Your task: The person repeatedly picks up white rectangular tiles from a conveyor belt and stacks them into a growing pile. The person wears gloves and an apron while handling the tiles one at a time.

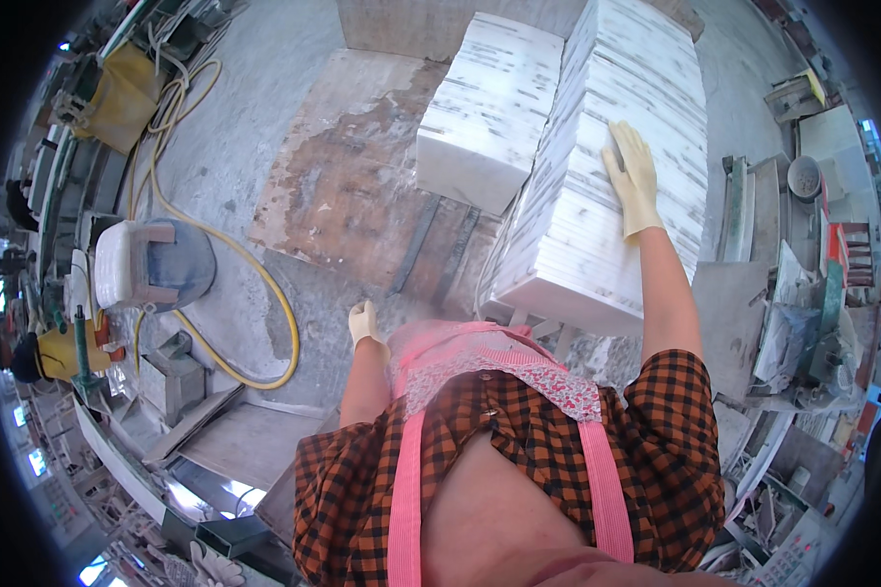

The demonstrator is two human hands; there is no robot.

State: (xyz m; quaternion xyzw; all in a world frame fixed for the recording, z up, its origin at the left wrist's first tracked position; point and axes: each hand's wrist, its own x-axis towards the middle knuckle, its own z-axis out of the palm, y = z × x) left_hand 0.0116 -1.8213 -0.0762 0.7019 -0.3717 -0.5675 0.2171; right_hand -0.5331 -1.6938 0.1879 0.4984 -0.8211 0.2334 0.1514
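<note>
My right hand (633,176), in a pale yellow glove, lies flat on a long stack of white stone slabs (558,230) with grey streaks. Its fingers are stretched out and point away from me. The slabs are packed closely side by side, their narrow edges facing up. Low beside my apron (460,357), my left hand (363,321) wears a matching glove. Its fingers are curled in and nothing shows in them. A second, shorter block of white slabs (489,108) stands to the left of the long stack.
A worn brown board (333,186) lies left of the slabs. Across the grey floor loops a yellow hose (282,293), near a blue-grey tub (191,266) and a yellow container (125,98). Cluttered shelving and a round bowl (805,179) line the right side.
</note>
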